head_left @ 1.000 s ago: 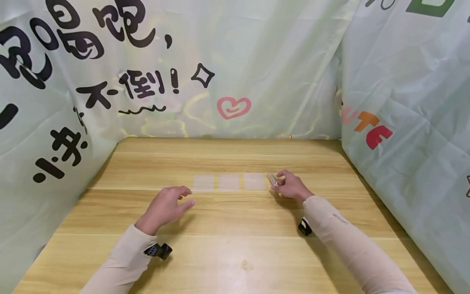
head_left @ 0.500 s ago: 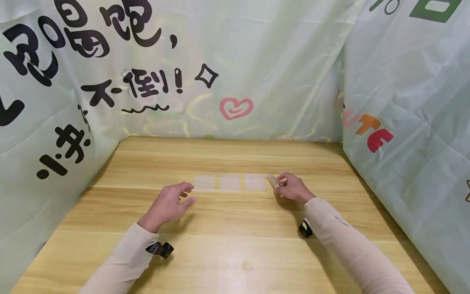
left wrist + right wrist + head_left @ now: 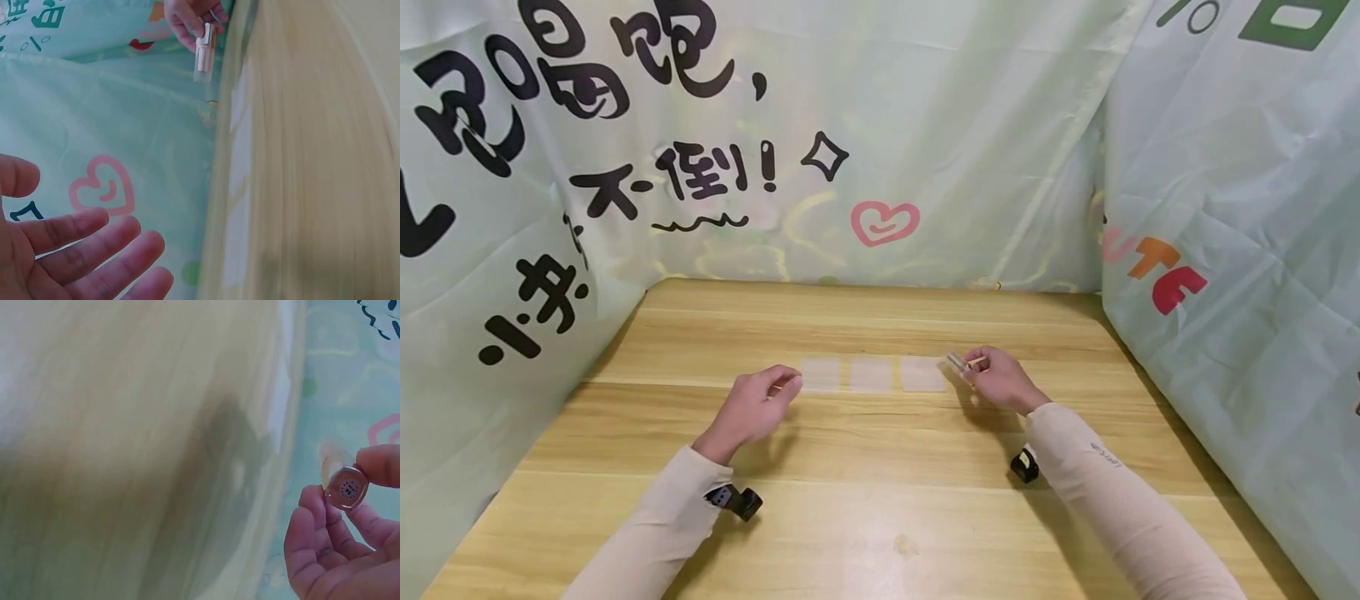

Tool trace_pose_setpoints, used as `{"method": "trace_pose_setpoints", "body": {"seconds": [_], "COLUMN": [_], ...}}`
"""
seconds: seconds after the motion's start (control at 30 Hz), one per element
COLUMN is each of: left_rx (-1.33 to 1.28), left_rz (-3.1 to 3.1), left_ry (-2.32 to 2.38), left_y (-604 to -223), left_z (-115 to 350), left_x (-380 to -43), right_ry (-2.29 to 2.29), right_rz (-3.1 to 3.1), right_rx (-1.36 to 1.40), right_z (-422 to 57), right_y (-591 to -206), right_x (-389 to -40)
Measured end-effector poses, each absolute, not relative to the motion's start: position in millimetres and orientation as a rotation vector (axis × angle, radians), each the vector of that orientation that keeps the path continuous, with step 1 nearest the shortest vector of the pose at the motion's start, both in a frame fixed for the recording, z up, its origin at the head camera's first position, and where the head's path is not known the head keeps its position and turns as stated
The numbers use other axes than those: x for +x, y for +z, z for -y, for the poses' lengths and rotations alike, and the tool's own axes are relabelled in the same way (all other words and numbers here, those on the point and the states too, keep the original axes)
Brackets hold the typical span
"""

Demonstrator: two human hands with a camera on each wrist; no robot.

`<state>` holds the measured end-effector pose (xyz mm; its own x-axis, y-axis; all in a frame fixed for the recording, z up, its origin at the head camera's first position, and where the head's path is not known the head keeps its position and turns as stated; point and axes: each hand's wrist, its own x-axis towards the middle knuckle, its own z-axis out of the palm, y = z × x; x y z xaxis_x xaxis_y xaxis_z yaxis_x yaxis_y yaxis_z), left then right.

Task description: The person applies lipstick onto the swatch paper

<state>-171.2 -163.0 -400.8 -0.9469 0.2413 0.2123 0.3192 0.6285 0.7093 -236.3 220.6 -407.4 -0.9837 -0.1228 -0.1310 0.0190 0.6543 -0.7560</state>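
Observation:
My right hand [image 3: 1002,381] pinches a small lipstick tube [image 3: 958,363] between thumb and fingers, raised over the table by the rightmost of three translucent pale squares [image 3: 922,374]. In the left wrist view the tube [image 3: 204,55] has clear walls with something pinkish inside. Its round rose-gold end [image 3: 347,489], bearing a printed label, faces the right wrist camera. My left hand [image 3: 748,410] hovers beside the leftmost square [image 3: 822,375], holding nothing. In the left wrist view its fingers [image 3: 112,262] are extended, the thumb apart from them.
The squares lie in a row on a wooden table [image 3: 865,467]. Printed fabric [image 3: 985,167] encloses its back and both sides. A pale round mark [image 3: 906,544] shows on the wood near the front.
My right hand has lifted and tilted the tube, which was lower by the right square. The left hand has moved slightly rightward and forward, its thumb now nearer the fingers in the head view.

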Motion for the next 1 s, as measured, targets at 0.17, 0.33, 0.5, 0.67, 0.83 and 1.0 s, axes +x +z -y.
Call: {"method": "trace_pose_setpoints", "body": {"seconds": [0.17,0.33,0.5,0.67,0.83,1.0], "left_rx": [-0.455,-0.432,-0.41,-0.448,-0.491,-0.542], "left_rz": [2.7,2.628,2.626,2.606,2.564,2.544], "left_ry": [-1.434,-1.711,-1.741,-1.699,-1.674,-1.641], "left_y": [-398.2,-396.0,-392.2,-389.4,-386.8,-385.5], "left_z": [158.1,151.4,139.8,124.0,110.8,101.8], "left_x": [-177.0,-182.1,-186.1,-190.8,-192.9,-193.2], "right_ry": [-1.287,-1.326,-1.397,-1.47,-1.519,-1.55], "right_rz": [-2.698,-2.678,-2.638,-2.616,-2.63,-2.615], "right_rx": [-0.128,-0.158,-0.189,-0.241,-0.304,-0.349], "right_z": [-217.6,-214.7,-210.9,-205.9,-199.4,-193.9], "right_y": [-396.7,-391.2,-386.0,-382.3,-381.6,-382.5], "right_x": [-235.3,-234.0,-230.1,-225.3,-220.0,-213.2]}}
